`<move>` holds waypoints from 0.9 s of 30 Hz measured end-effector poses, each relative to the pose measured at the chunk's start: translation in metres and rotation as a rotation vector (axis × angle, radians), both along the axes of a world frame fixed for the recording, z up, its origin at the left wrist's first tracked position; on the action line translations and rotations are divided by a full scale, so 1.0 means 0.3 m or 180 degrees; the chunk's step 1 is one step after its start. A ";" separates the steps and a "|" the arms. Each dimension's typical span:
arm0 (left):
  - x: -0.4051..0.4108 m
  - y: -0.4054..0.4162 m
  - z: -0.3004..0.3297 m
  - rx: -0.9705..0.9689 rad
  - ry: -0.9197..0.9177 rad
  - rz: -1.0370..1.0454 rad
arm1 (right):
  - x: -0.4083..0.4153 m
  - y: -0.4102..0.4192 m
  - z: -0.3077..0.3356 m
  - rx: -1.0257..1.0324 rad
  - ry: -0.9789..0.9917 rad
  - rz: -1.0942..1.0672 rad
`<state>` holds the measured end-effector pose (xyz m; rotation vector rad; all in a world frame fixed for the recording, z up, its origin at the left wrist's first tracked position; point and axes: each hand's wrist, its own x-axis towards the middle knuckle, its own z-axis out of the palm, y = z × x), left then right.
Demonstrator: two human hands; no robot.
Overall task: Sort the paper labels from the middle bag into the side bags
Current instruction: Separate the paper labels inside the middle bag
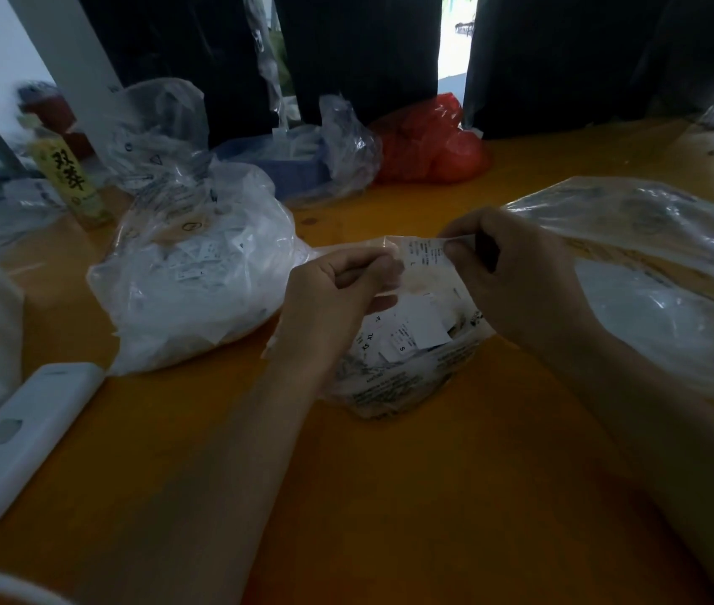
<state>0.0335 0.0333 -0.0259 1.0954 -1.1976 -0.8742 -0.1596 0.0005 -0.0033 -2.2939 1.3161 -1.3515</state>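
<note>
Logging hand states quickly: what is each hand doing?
Left hand: pinching the paper label.
Right hand: pinching the same label's other end.

A makeshift sorting bench, likely a small garment workroom — an orange table crowded with clear bags full of size labels marked XS, XL, S. Dark curtains hang behind — a drink bottle and a white remote lie about.

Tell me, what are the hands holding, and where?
Both hands pinch one paper label above the middle bag: the right hand at its top right edge, the left hand at its left edge.
</note>
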 end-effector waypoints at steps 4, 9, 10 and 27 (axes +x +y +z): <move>0.001 0.003 0.000 -0.0030 -0.0140 0.0049 | -0.004 0.007 0.001 0.0130 0.0046 0.0142; -0.002 0.004 -0.003 -0.0066 -0.0507 0.0131 | -0.007 0.014 0.007 0.0145 0.0157 0.0279; -0.002 0.005 -0.005 -0.0068 -0.0557 0.0138 | -0.008 0.014 0.008 0.0147 0.0179 0.0309; 0.006 -0.001 -0.002 0.0115 -0.0221 0.0217 | 0.024 0.002 -0.035 0.0919 -0.0823 0.0671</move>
